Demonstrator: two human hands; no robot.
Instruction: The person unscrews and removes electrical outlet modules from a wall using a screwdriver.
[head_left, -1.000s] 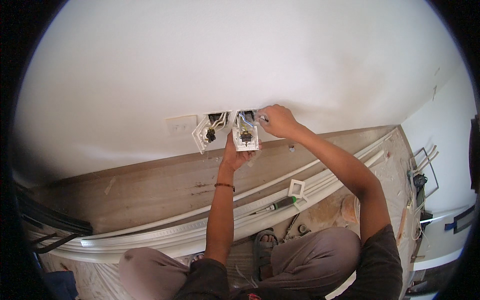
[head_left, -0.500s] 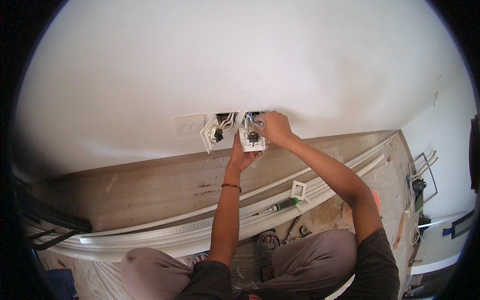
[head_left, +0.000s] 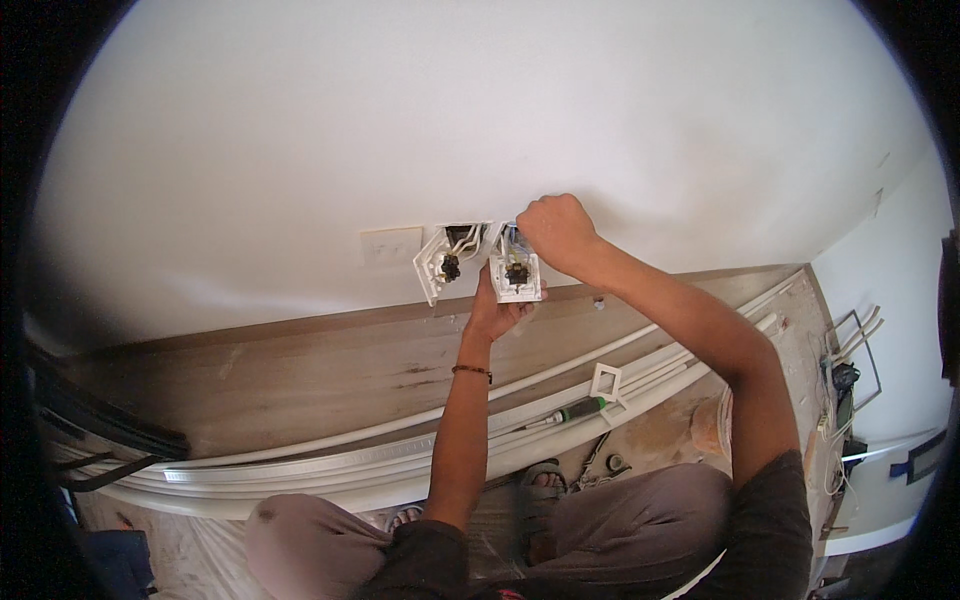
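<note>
My left hand (head_left: 492,314) supports a white wall socket (head_left: 517,292) from below, its back with dark terminals facing up. Wires (head_left: 514,240) run from it into an opening in the wall. Just above the socket, my right hand (head_left: 560,232) is closed, its back toward me; the fingertips are hidden, and what they grip cannot be made out. To the left, a second white socket (head_left: 427,264) hangs tilted on pale wires from its own dark wall opening (head_left: 463,236). A flat white cover plate (head_left: 391,246) sits on the wall further left.
Long white conduits (head_left: 330,480) lie along the floor before my knees. On them rest a green-black screwdriver (head_left: 580,408) and a white square frame (head_left: 605,382). An orange bucket (head_left: 711,425) stands near my right elbow. Black items (head_left: 105,405) lie at left.
My right hand has lifted slightly up and right from the wires, turning its back toward me. My left hand keeps holding the socket. The whole view has shifted a little.
</note>
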